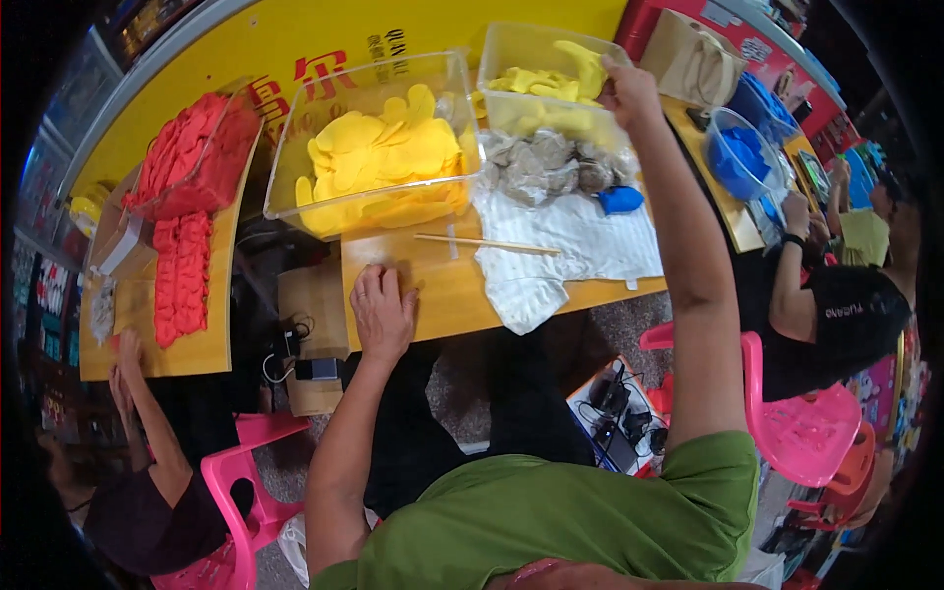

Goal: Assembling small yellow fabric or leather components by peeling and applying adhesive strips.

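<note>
My left hand (383, 307) rests on the near edge of the wooden table (442, 320), fingers apart and holding nothing. My right arm stretches far forward; its hand (629, 92) is closed at the right corner of a clear plastic bin (536, 106), partly hiding the rim there. Flat yellow pieces (531, 85) lie in that bin, one standing up beside my fingers. Left of it, a larger clear bin (379, 197) is heaped with yellow oval pieces (383, 143). A wooden stick (487, 243) lies partly on a white cloth (600, 241).
Greyish plastic-wrapped lumps (541, 165) and a blue piece (619, 201) sit on the cloth. Red pieces fill a bin (197, 162) at left, where another person works. At right, people sit near a tub of blue pieces (737, 152). Pink chairs (801, 413) flank me.
</note>
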Demonstrator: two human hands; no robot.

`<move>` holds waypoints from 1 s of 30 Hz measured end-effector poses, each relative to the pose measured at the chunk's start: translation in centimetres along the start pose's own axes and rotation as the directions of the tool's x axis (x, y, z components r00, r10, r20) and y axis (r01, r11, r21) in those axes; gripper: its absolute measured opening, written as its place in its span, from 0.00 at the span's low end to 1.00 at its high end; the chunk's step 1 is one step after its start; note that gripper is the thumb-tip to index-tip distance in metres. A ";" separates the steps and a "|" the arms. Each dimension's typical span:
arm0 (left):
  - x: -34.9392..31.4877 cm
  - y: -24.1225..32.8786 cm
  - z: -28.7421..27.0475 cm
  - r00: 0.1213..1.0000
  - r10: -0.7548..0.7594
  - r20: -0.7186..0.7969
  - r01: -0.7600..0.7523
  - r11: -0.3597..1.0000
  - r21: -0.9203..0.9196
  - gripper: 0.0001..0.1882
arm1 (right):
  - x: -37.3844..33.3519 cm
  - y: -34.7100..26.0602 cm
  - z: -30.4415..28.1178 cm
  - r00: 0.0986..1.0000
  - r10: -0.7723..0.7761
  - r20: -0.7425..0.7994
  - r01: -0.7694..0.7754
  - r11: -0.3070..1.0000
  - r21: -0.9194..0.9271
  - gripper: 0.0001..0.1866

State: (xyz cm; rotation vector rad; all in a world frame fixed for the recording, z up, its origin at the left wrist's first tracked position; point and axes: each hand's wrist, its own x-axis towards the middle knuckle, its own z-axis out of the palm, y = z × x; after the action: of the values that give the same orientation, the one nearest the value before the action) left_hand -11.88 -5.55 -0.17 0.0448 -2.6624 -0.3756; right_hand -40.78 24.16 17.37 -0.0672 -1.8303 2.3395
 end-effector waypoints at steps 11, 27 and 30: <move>0.1 -0.3 -0.4 0.997 -0.033 0.070 0.035 0.999 -0.032 0.23 | -5.3 4.2 15.2 0.531 -0.088 0.843 0.817 0.318 -0.481 0.13; 0.5 -0.4 -0.8 0.996 -0.039 0.080 0.049 0.992 -0.119 0.23 | -5.6 11.4 18.6 0.198 0.419 0.886 0.941 -0.335 -0.051 0.05; 0.6 -0.3 -0.8 0.995 -0.046 0.084 0.058 0.989 -0.138 0.22 | -5.4 9.7 18.3 0.306 0.286 0.908 0.936 -0.266 -0.231 0.09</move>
State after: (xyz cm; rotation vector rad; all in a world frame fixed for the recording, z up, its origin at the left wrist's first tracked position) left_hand -12.08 -6.12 0.74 0.0567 -2.7104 -0.5931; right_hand -39.03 3.51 12.15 1.5702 -2.5641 -0.3727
